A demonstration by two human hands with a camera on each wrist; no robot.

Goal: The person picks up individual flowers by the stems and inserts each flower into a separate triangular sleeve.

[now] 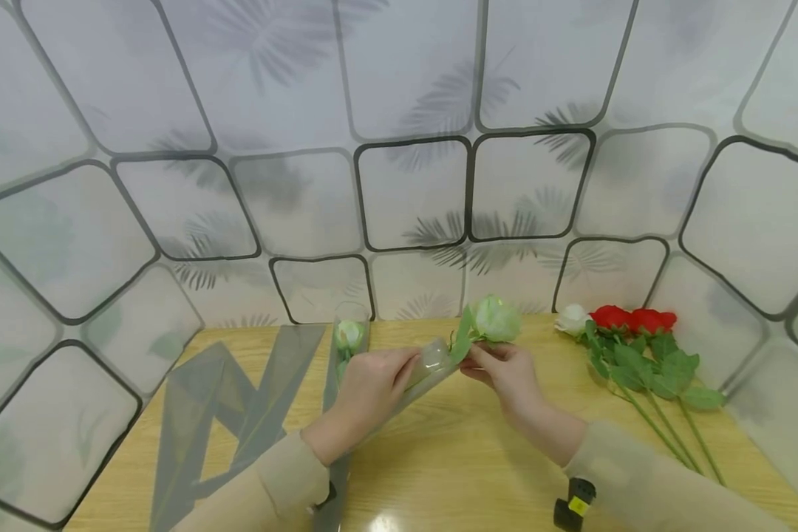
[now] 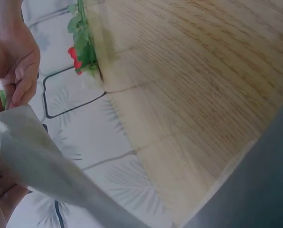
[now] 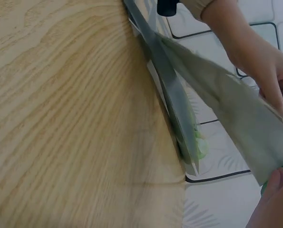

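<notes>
The left hand [image 1: 375,380] has its grip closed round the upper part of the wrapper [image 1: 432,375], fingers curled and thumb pressed along the edge near its mouth. The right hand [image 1: 513,378], just beyond that mouth, has a narrow grip, thumb and fingertips pinched together on the green rose [image 1: 497,319] just under its head. The rose's head stands clear of the wrapper, past its mouth, with a leaf [image 1: 463,336] beside the rim; whether the stem runs inside cannot be told, as fingers and grey film hide it. The step in hand looks to be fitting this rose into the wrapper. The next move probably calls for the left grip to keep the mouth steady while the right one feeds the stem down and tucks in the leaf, which could snag on the rim. Just left of the wrapper lies a packed rose [image 1: 349,336], its pack slanting under the left forearm. Farther left of it, flat grey wrappers [image 1: 193,391] overlap on the worktop [image 1: 479,451]. Well to the right of the wrapper lie a white rose [image 1: 573,319] and two red roses [image 1: 650,321], unpacked, their stems pointing toward the person. The patterned wall [image 1: 415,196] rises behind the wrapper.
</notes>
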